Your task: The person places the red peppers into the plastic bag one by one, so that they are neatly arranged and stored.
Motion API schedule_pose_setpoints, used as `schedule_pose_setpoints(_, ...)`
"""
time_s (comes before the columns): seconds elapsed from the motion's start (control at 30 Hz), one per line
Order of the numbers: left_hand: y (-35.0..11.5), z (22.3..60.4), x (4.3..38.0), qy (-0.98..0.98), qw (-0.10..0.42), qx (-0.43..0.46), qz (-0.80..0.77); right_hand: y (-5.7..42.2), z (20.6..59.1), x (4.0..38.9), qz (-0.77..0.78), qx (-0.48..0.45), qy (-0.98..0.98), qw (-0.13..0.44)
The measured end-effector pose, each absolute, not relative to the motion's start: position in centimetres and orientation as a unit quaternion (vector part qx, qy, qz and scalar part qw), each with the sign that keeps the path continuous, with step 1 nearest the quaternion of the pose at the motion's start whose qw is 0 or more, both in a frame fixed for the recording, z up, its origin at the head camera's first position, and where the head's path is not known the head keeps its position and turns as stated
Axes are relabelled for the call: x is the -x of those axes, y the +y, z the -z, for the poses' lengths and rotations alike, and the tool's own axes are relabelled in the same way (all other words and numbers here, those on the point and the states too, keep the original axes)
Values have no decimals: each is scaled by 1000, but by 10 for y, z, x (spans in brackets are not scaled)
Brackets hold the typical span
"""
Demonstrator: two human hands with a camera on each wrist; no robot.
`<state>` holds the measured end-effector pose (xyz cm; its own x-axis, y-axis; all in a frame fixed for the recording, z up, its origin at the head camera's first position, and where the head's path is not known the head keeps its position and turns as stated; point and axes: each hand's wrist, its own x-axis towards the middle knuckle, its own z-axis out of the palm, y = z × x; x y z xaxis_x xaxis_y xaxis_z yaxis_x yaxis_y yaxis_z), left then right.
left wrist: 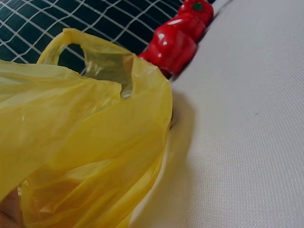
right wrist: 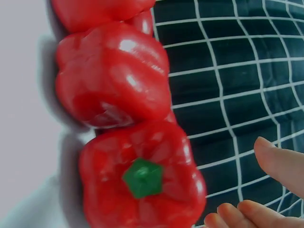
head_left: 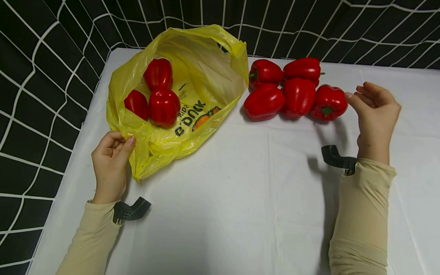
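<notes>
My left hand [head_left: 111, 166] pinches the near left rim of a yellow plastic bag [head_left: 206, 72] between thumb and fingers. The bag lies with its mouth spread wide, and three red bell peppers [head_left: 164, 108] show inside. In the left wrist view the yellow film [left wrist: 99, 147] fills much of the picture, with a bit of finger at the lower left corner. My right hand [head_left: 378, 118] is beside the rightmost bell pepper [head_left: 330, 100], fingers loosely bent and holding nothing. The right wrist view shows the thumb [right wrist: 280, 164] apart from that pepper, whose green stem faces the camera.
Several more red bell peppers [head_left: 298, 97] sit clustered right of the bag, near the table's back edge. A white cloth [head_left: 223, 198] covers the table. Black panels with white netting [head_left: 44, 114] border the back and left sides.
</notes>
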<state>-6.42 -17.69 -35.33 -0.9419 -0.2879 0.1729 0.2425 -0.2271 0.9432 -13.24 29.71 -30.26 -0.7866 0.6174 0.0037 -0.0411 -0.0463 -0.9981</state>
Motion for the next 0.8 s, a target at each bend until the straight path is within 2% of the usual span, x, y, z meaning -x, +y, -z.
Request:
schedule_pose_setpoints(0.2,-177,354,64,-602,169,-21,780,299,312,137,-681,219,-662,224)
schedule_pose_setpoints(0.67,-177,353,63,-625,163,-20,764,307,328,141,-591,281,-745,131)
schedule_pose_setpoints(0.8,-177,353,63,-631,158,-24,759,308,331,142,-585,276,-753,122)
